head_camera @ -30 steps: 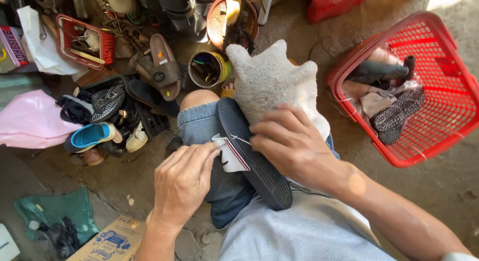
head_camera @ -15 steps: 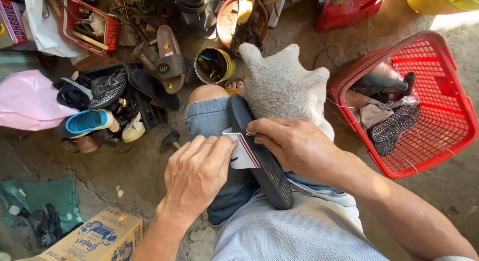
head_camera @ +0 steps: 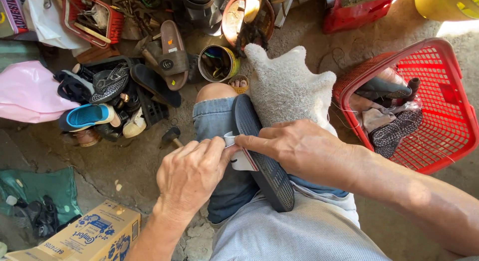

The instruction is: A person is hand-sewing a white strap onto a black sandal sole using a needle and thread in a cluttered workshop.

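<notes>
Across the person's lap, on the denim-clad thigh, lies a black slide sandal [head_camera: 262, 161], sole up and running lengthwise along the leg. The left hand [head_camera: 192, 173] is curled tight, thumb and fingers pinched on the sandal's white strap [head_camera: 238, 153] at its left edge. The right hand [head_camera: 299, 148] comes in from the other side, forefinger stretched out with its tip on the strap where it meets the sole, the remaining fingers folded over the sandal's right edge. Both hands are narrow, closed on the sandal.

Beside the left forearm, on the dirt floor [head_camera: 124, 161], sits a cardboard box [head_camera: 95, 236], and further left a green cloth [head_camera: 35, 191] with dark items on it. Just past the knee a small hammer [head_camera: 172, 137] lies on the ground. Touching the sandal's far right side is a pale, rough, lumpy block [head_camera: 289, 86]. To the right, well apart from the hands, stands a red plastic basket [head_camera: 449, 96] holding dark sandals and cloth. To the left, a heap of worn shoes includes a blue slide [head_camera: 85, 116], with a pink bag [head_camera: 27, 91] next to it. Farther off are a brown sandal [head_camera: 172, 54], an open tin can [head_camera: 217, 64] and a small red basket [head_camera: 95, 16] of tools.
</notes>
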